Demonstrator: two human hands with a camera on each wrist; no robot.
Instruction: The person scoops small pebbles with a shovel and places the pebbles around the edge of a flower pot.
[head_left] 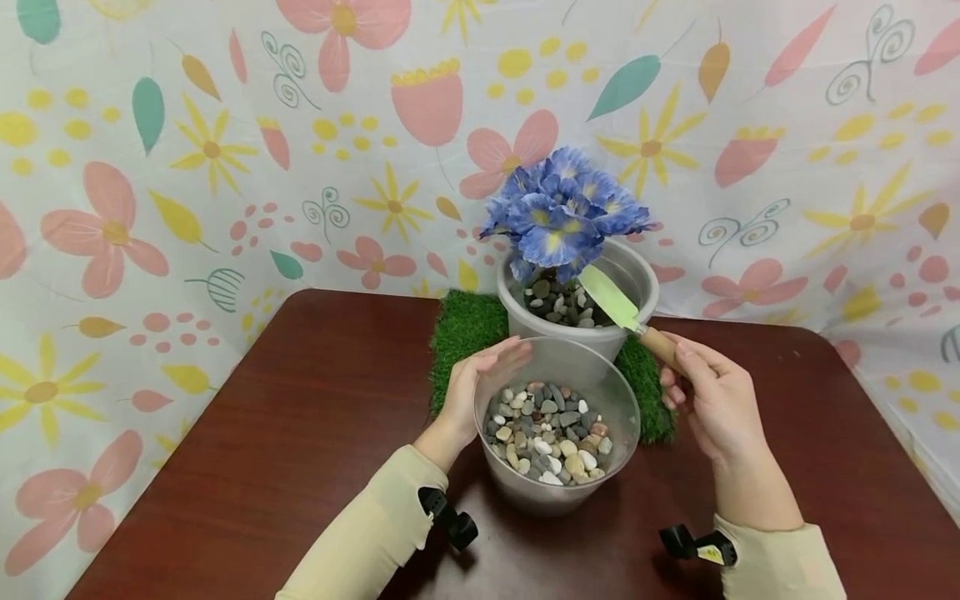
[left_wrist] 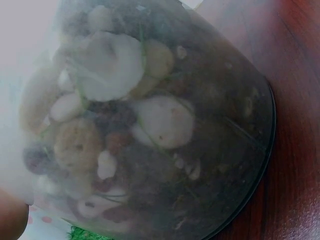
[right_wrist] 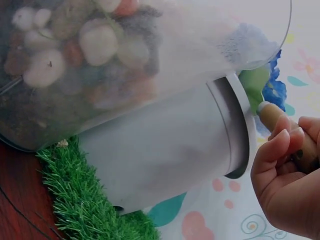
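My right hand (head_left: 712,396) grips the wooden handle of a small trowel (head_left: 615,300). Its pale green blade reaches over the rim of a light grey flowerpot (head_left: 637,275), above pebbles (head_left: 558,304) in the pot. Blue artificial-looking flowers (head_left: 562,221) rise from that pot. Nearer to me stands a clear plastic bucket (head_left: 622,383) holding many pebbles (head_left: 555,433). My left hand (head_left: 480,379) rests against the bucket's left side, fingers straight along its wall. In the left wrist view, stones (left_wrist: 165,122) press against the cloudy bucket wall. The right wrist view shows fingers curled round the trowel handle (right_wrist: 272,117).
The grey pot stands on a patch of artificial grass (head_left: 468,329). Both containers are on a dark reddish-brown table (head_left: 337,375). A white cloth with painted flowers (head_left: 262,167) hangs behind the table.
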